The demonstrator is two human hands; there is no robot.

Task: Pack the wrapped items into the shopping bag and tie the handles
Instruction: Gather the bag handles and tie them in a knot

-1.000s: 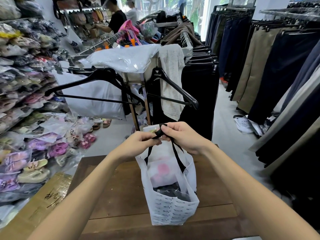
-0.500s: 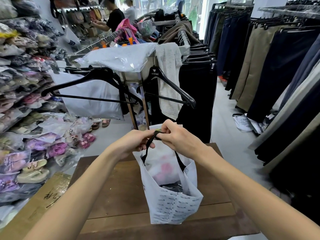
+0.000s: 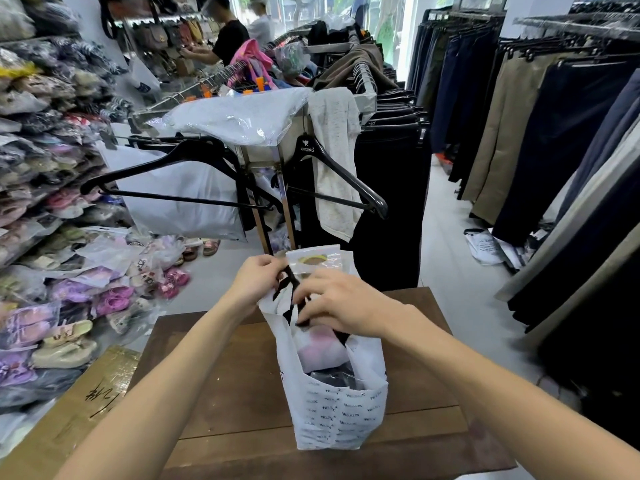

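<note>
Shopping bag (image 3: pixel 337 415) is standing packed on the counter (image 3: pixel 221 382) as left hand (image 3: pixel 254 282) and right hand (image 3: pixel 341 301) are pinching its black handles (image 3: pixel 289 284), fingers closed on the straps; knotting likely follows.

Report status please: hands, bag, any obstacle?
Both hands, left and right, grip the black handles. Bag upright on table, items inside, no finished knot visible. Nothing in the way.
</note>
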